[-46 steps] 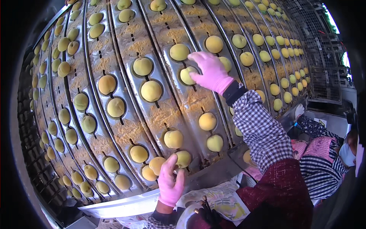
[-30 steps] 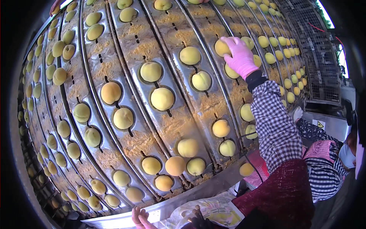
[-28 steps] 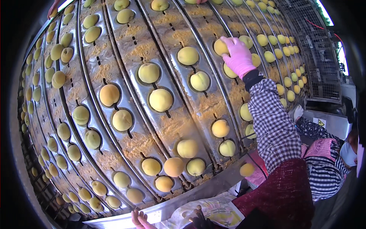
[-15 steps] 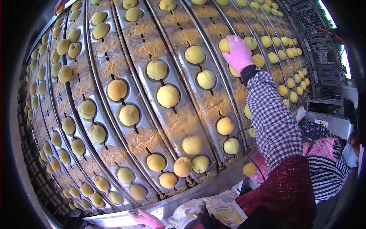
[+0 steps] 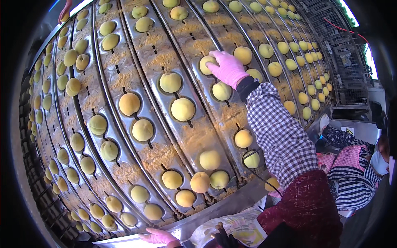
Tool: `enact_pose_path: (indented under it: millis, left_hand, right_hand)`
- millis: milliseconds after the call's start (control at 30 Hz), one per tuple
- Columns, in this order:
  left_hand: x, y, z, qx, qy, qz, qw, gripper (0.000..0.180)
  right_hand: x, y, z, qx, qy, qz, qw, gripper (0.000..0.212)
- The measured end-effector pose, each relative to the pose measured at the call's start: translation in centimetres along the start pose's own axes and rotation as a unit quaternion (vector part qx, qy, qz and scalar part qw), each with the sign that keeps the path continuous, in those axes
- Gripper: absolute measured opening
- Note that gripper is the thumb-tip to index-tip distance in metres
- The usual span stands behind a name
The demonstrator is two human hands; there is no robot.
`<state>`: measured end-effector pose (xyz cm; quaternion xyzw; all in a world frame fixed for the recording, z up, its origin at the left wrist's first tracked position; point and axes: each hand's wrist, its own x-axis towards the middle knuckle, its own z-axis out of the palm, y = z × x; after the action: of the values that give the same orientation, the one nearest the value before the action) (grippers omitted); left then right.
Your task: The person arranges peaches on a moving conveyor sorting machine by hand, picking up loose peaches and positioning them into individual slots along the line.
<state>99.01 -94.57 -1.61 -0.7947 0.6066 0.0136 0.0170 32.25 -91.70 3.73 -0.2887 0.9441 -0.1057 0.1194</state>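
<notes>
My right hand [image 5: 228,68], in a pink glove, curls its fingers and thumb round the right side of a yellow peach [image 5: 206,65] on a metal conveyor. A second yellow peach [image 5: 222,91] sits in a cup just below, and another peach [image 5: 242,55] lies right of the hand. Beside the near edge, my left hand [image 5: 159,237], also pink-gloved, stretches its fingers out over the metal rim [image 5: 124,239] and holds nothing. Peaches mostly lie in paired cups, though one peach [image 5: 200,182] rests outside a cup, against its neighbours.
Orange pulp [image 5: 157,155] smears the slats between cups. A loose peach [image 5: 271,184] lies beyond the near rim, by a thin dark cable [image 5: 264,180]. A co-worker [image 5: 353,182] stands at right; another person's hand [image 5: 65,11] shows at upper left. Wire-mesh crates [image 5: 347,62] stand far right.
My right hand has moved left from one peach to another in the neighbouring row. My left hand stays at the near rim, fingers stretched.
</notes>
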Motion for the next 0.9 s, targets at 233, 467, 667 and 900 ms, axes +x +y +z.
enact_pose_path:
  millis: [233, 467, 667, 900]
  left_hand:
    - [-0.3, 2.5, -0.3, -0.049, 0.013, -0.052, 0.997, 0.075]
    - [1.5, 4.1, -0.2, -0.084, 0.020, -0.143, 0.986, 0.072]
    - [1.9, 3.9, -0.3, -0.082, 0.026, -0.131, 0.988, 0.073]
    - [4.7, 3.8, -1.2, -0.089, 0.045, -0.119, 0.988, 0.081]
  right_hand:
    - [1.3, 5.5, -2.4, -0.071, 0.190, -0.005, 0.979, 0.052]
    - [2.3, 8.9, -3.8, -0.067, -0.005, 0.241, 0.968, 0.073]
    - [3.1, 13.3, -3.7, 0.014, -0.052, 0.024, 0.998, 0.076]
    - [-1.3, 13.7, -4.6, 0.081, 0.079, 0.098, 0.989, 0.075]
